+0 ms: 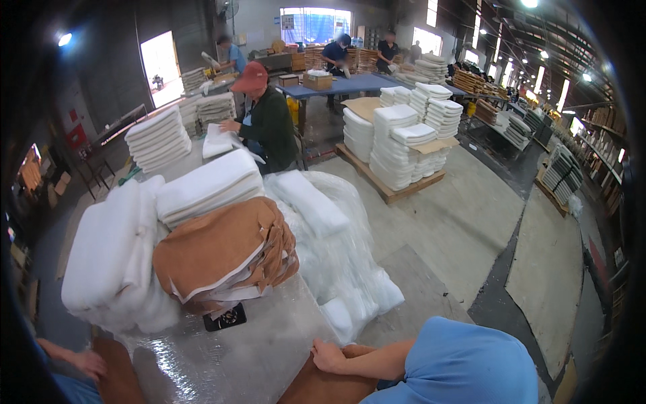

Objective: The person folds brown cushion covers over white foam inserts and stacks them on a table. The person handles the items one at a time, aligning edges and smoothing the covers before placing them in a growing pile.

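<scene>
My right hand, fingers closed, pinches the edge of a brown suede-like sheet at the near edge of the plastic-covered table. Some more skin, perhaps of another hand, shows just behind my wrist; whose it is I cannot tell. At the far lower left, what looks like my left hand is small and blurred beside another brown piece; its fingers cannot be made out. Ahead lies a folded pile of brown sheets with white undersides. A small black flat object rests against its near side.
White padding stacks and a tall white bundle crowd the table's far side. Clear plastic-wrapped padding spills off its right. A co-worker in a red cap handles white pads beyond. Padding stands on a wooden pallet.
</scene>
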The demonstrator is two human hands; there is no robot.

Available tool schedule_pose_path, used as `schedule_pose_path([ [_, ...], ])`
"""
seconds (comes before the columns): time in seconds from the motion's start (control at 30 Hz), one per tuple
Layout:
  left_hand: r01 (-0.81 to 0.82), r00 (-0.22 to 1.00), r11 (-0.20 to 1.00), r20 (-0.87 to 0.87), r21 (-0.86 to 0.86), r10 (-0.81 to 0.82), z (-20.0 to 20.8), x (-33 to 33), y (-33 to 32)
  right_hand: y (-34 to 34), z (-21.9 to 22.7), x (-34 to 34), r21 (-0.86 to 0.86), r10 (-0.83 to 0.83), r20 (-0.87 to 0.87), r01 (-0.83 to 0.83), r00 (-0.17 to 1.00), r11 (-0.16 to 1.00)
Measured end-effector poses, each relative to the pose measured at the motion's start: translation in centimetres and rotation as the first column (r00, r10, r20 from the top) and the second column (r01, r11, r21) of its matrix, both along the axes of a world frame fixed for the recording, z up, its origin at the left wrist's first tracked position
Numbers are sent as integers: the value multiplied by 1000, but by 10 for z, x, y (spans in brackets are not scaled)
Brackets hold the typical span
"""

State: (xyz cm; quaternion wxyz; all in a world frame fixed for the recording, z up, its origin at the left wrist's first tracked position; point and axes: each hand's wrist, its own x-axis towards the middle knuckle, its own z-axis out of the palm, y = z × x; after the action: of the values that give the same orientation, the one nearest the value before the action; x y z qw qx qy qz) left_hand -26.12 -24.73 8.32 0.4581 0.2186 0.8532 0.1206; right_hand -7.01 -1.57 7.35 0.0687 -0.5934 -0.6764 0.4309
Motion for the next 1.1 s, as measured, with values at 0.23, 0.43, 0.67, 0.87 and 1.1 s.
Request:
schedule_pose_path([
  [0.23,419,893,908,-186,4,-411,5,-1,59,8,-10,8,132,21,-106,-7,994,991],
  [0.43,512,853,858,-136,28,-505,6,23,130,6,2,7,191,3,-269,50,963,980],
  [0.67,276,956,782,-244,559,-163,-15,61,117,7,-18,11,127,-54,-172,77,984,989],
  [0.87,239,958,796,-270,557,-99,-25,63,128,13,-12,6,-10,-54,-1,54,999,998],
  [1.1,438,887,735,-381,518,-261,-9,41,122,26,-17,1,8,-1,-81,2,997,1000],
])
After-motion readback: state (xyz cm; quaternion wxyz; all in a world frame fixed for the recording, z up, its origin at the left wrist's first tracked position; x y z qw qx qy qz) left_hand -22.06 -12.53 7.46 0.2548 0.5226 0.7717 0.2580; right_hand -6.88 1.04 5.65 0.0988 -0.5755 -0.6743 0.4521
